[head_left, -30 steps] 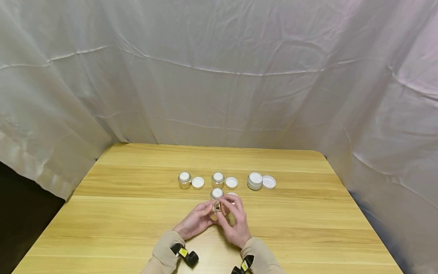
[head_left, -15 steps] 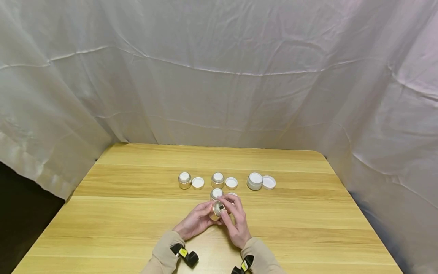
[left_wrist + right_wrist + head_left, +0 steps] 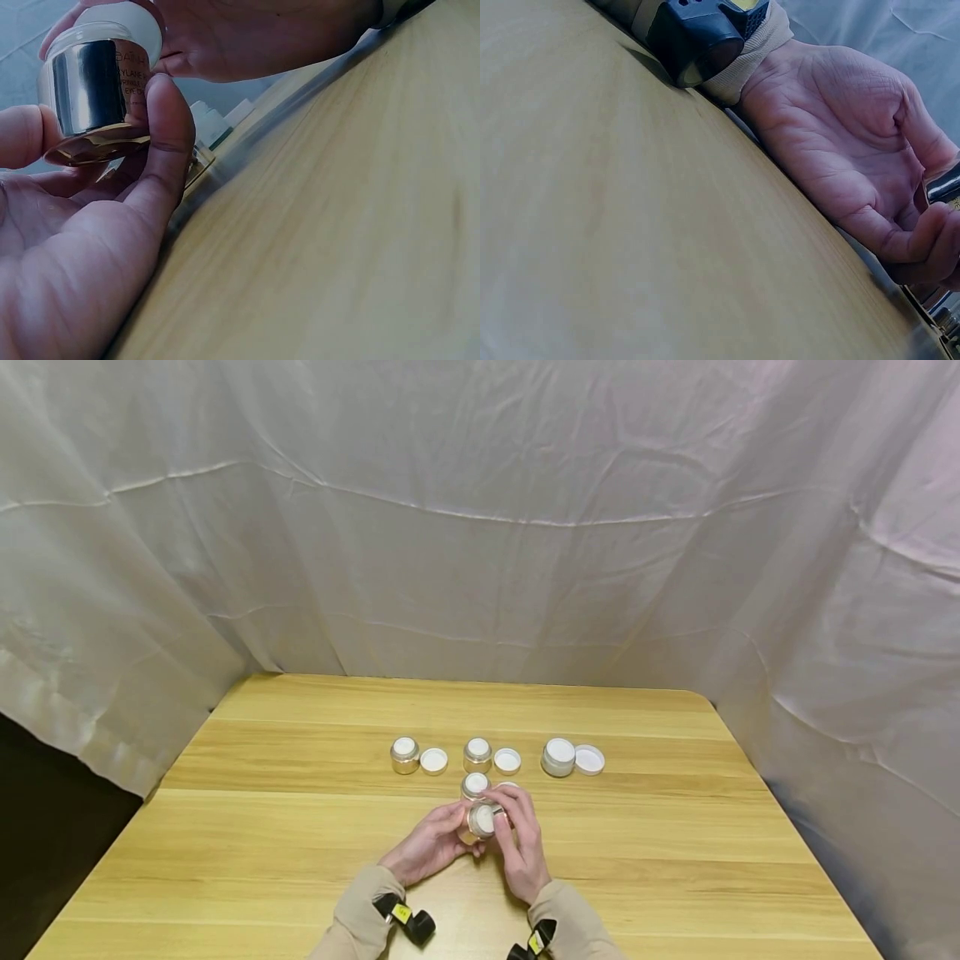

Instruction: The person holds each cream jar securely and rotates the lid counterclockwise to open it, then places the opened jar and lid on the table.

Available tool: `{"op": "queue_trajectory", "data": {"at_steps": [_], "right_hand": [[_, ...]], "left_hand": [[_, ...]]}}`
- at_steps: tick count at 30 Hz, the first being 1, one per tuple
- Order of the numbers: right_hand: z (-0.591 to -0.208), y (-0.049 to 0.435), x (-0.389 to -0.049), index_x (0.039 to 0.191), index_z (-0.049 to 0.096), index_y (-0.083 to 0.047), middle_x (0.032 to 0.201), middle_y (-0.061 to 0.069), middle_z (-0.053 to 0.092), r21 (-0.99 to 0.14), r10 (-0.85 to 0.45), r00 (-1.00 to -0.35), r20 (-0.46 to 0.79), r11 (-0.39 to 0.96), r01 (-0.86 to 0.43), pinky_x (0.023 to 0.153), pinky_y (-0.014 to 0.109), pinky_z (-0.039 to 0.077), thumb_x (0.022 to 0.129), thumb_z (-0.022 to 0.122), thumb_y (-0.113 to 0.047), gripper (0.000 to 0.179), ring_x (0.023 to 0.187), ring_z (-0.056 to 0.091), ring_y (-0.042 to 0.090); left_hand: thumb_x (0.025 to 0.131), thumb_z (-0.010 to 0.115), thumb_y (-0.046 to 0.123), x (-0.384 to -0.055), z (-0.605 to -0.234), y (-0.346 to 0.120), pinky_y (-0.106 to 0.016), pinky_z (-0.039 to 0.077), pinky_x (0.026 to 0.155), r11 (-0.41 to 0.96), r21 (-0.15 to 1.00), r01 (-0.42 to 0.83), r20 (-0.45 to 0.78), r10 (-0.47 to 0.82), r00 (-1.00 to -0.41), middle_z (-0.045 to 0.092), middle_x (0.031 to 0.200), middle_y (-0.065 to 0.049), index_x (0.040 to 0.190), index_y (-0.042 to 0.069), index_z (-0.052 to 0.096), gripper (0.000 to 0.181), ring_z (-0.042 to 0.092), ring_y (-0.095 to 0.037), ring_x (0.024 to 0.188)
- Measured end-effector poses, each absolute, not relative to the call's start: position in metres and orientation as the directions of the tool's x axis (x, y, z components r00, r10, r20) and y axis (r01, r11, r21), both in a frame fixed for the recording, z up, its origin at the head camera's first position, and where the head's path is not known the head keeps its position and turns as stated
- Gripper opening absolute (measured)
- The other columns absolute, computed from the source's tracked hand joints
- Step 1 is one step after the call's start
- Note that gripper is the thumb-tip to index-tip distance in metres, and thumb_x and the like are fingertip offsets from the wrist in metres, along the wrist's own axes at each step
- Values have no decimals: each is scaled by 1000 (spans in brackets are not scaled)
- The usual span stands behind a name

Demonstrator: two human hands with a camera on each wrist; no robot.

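My left hand (image 3: 427, 846) grips a small gold cream jar (image 3: 90, 90) around its side, tilted a little. In the head view the jar's white top (image 3: 484, 820) faces up and to the right. My right hand (image 3: 522, 857) is close beside it, thumb and fingers pinching a lid (image 3: 500, 812) at the jar's right edge. From the left wrist, the lid's white inside (image 3: 133, 21) shows against the jar's mouth. Just beyond the hands stands another jar (image 3: 476, 784) with a white top, and its lid (image 3: 508, 785) is partly hidden behind the right fingers.
Further back stand two gold jars (image 3: 405, 758) and a larger pale jar (image 3: 558, 760), each with an upturned white lid (image 3: 433, 762) to its right. They stand on a wooden table (image 3: 262, 827). Grey cloth (image 3: 480, 568) hangs behind and at both sides.
The lid has come off the held jar's mouth and shifted slightly right in the right fingers, exposing the jar's white top. The left hand and the other jars stay in place.
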State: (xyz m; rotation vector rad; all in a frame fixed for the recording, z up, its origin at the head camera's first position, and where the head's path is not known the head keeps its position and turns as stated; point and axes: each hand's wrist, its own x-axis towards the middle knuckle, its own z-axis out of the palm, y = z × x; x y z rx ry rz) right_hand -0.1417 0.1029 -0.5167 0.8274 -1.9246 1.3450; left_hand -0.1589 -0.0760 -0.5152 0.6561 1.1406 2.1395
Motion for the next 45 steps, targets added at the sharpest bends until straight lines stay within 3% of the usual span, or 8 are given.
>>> {"op": "queue_trajectory", "data": {"at_steps": [8, 15, 21, 31, 38, 42, 45], "right_hand": [[-518, 103, -142, 118, 61, 3, 116, 21, 56, -585, -105, -626, 772, 265, -766, 104, 20, 42, 88, 42, 15, 37, 114, 53, 16], [-519, 103, -142, 111, 59, 4, 112, 24, 55, -592, -90, -620, 780, 217, -776, 105, 20, 42, 85, 41, 18, 34, 110, 53, 21], [-518, 103, -143, 110, 57, 6, 112, 25, 54, -602, -85, -624, 776, 191, -775, 105, 19, 41, 87, 39, 17, 31, 111, 53, 19], [-518, 103, -145, 110, 52, 12, 110, 26, 51, -577, -71, -593, 802, 161, -801, 107, 19, 40, 87, 37, 18, 28, 110, 51, 21], [-518, 101, -146, 110, 50, 13, 109, 28, 48, -568, -77, -578, 812, 118, -814, 107, 19, 41, 86, 39, 20, 28, 108, 49, 26], [-520, 100, -147, 110, 48, 14, 108, 31, 46, -584, -89, -589, 803, 82, -808, 109, 19, 42, 86, 40, 21, 26, 108, 49, 31], [-520, 100, -146, 110, 47, 14, 108, 33, 44, -606, -99, -608, 788, 52, -794, 109, 20, 45, 86, 41, 22, 25, 111, 50, 25]], "left_hand": [[111, 31, 24, -159, -514, -76, -24, 55, 88, -459, 841, -285, 156, 711, -686, 66, 115, 4, 134, 13, 51, 33, 61, -9, 99], [111, 29, 22, -159, -513, -78, -24, 55, 92, -510, 809, -293, 180, 689, -702, 64, 121, 0, 143, 4, 44, 39, 62, -11, 103], [110, 30, 16, -159, -512, -79, -23, 56, 93, -601, 751, -275, 255, 647, -718, 63, 123, -1, 133, 12, 56, 34, 62, -12, 105], [109, 32, 14, -160, -513, -83, -24, 53, 97, -720, 661, -210, 395, 571, -720, 65, 129, -1, 135, 11, 56, 35, 61, -11, 110], [103, 54, 20, -158, -509, -85, -24, 54, 99, -772, 604, -197, 334, 470, -817, 64, 125, 3, 131, 15, 57, 28, 61, -10, 112], [95, 65, 17, -159, -510, -85, -23, 55, 98, -774, 609, -175, 305, 432, -848, 63, 122, 4, 131, 14, 52, 38, 62, -9, 110], [91, 71, 14, -159, -510, -85, -22, 56, 97, -770, 616, -163, 303, 423, -854, 62, 120, 3, 132, 13, 50, 46, 63, -9, 108]]}}
